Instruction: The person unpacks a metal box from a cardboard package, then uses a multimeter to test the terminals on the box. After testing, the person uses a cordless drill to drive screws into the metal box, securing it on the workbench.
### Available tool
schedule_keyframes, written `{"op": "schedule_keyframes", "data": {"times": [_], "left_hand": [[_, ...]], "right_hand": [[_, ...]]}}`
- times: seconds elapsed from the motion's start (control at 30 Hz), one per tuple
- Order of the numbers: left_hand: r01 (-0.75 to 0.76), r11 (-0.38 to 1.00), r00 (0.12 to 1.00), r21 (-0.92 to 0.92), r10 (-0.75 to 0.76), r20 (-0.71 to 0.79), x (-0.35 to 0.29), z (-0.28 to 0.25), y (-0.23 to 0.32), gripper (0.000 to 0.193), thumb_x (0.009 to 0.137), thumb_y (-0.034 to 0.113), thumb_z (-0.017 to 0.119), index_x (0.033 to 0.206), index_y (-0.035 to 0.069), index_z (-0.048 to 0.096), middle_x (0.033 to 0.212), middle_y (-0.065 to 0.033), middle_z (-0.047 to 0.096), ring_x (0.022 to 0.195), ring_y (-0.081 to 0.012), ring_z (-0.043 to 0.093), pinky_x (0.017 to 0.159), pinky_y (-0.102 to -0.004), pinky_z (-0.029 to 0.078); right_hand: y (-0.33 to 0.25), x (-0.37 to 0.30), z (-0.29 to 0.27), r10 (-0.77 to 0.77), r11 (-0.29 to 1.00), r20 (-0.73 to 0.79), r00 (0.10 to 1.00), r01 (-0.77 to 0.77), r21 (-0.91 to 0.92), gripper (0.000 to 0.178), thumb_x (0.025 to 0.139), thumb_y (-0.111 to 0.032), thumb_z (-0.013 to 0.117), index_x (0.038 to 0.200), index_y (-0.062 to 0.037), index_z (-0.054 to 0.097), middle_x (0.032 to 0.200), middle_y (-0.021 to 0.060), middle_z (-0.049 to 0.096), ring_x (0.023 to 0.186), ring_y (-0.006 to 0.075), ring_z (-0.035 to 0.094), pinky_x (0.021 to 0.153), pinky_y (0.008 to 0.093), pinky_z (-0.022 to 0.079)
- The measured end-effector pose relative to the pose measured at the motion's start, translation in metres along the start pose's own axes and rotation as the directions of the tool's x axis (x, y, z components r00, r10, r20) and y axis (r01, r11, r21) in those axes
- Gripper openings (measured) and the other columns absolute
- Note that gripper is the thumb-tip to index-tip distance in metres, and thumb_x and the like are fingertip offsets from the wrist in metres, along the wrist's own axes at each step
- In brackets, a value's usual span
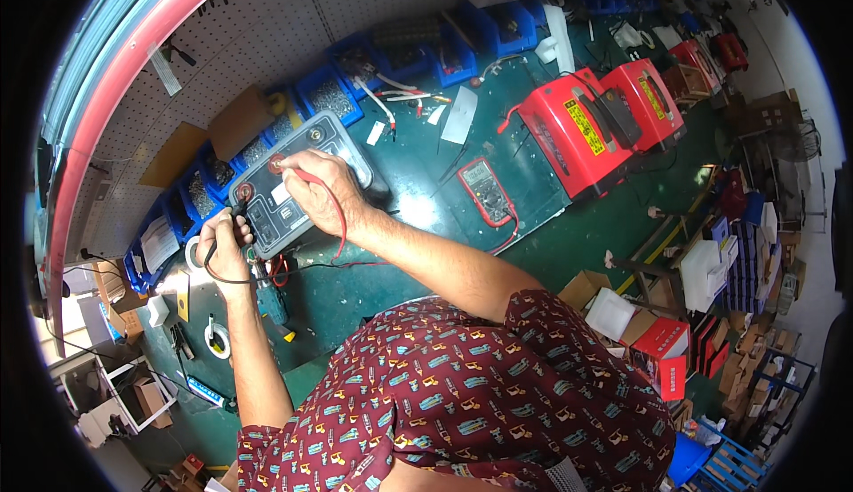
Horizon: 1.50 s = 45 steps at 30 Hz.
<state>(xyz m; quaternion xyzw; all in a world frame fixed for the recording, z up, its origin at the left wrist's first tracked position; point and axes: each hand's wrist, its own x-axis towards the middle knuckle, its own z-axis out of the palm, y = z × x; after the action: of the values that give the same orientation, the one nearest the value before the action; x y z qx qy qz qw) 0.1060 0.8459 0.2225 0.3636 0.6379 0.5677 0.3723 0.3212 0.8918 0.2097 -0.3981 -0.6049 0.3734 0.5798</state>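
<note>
A grey and black battery unit [333, 141] lies on the green workbench [400, 225]. My right hand [322, 190] presses a red test probe onto a round terminal near the unit's upper left. My left hand [222, 245] holds a black probe at the unit's lower left corner, beside a red-ringed terminal [244, 192]. Red and black leads trail from the probes across the bench. A red-cased multimeter [488, 192] lies to the right of the unit.
Two red battery boxes [586, 123] stand at the right. Blue parts bins [329, 94] line the pegboard wall behind. Tape rolls [218, 339] and a green tool [271, 301] lie at the bench's near left. Cardboard and red boxes [662, 350] sit on the floor at right.
</note>
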Motion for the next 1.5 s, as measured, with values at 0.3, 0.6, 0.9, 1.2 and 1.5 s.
{"op": "schedule_keyframes", "data": {"times": [0.3,0.6,0.9,1.2,1.5], "left_hand": [[-0.452,0.862,0.883,0.231,0.47,-0.025,-0.056,0.053,0.037,0.017,0.099,0.009,0.062,0.112,-0.001,0.063,0.103,-0.0065,0.063,0.09,-0.0119,0.057,0.083,-0.027,0.047],[-0.78,0.626,0.4,-0.028,0.532,0.746,-0.114,0.128,0.052,0.049,0.079,-0.012,0.061,0.125,0.004,0.065,0.132,-0.0185,0.061,0.121,-0.0386,0.059,0.104,-0.0453,0.049],[-0.642,0.529,0.75,0.555,0.584,0.311,-0.015,0.04,0.051,0.035,0.09,0.002,0.055,0.124,0.001,0.064,0.133,-0.0216,0.061,0.127,-0.037,0.055,0.111,-0.0437,0.042],[-0.28,0.811,0.953,0.514,0.299,0.049,0.014,0.03,-0.018,0.046,0.103,0.026,0.051,0.142,0.003,0.052,0.136,-0.0251,0.06,0.13,-0.0394,0.055,0.111,-0.0428,0.041],[-0.321,0.752,0.917,0.575,0.398,-0.009,0.004,0.034,-0.014,0.047,0.103,0.025,0.052,0.143,0.001,0.05,0.138,-0.0246,0.058,0.131,-0.0402,0.053,0.112,-0.0439,0.039]], "right_hand": [[-0.035,-0.021,-0.038,0.253,0.829,0.161,0.954,-0.299,0.473,0.036,0.106,-0.024,0.055,0.132,0.0011,0.06,0.088,0.0095,0.073,0.076,0.0108,0.068,0.068,0.0241,0.055],[-0.083,-0.053,-0.175,0.755,0.358,0.241,0.609,-0.692,0.626,0.029,0.105,-0.023,0.055,0.127,-0.0051,0.055,0.103,0.0089,0.066,0.089,0.0222,0.066,0.078,0.0414,0.057],[-0.055,0.03,-0.301,-0.069,0.433,0.147,0.987,0.162,-0.887,0.03,0.093,-0.007,0.067,0.122,-0.0068,0.065,0.104,0.0218,0.072,0.093,0.0445,0.068,0.077,0.0471,0.055],[0.157,-0.09,-0.289,0.539,0.32,0.112,0.835,-0.079,-0.944,0.047,0.084,0.003,0.058,0.13,-0.0076,0.06,0.111,0.0256,0.068,0.106,0.0464,0.064,0.09,0.054,0.053],[0.171,-0.129,-0.274,0.275,0.657,-0.061,0.96,-0.234,-0.717,0.044,0.088,0.006,0.06,0.132,-0.0011,0.058,0.113,0.0227,0.067,0.103,0.0379,0.065,0.09,0.0432,0.052]]}}
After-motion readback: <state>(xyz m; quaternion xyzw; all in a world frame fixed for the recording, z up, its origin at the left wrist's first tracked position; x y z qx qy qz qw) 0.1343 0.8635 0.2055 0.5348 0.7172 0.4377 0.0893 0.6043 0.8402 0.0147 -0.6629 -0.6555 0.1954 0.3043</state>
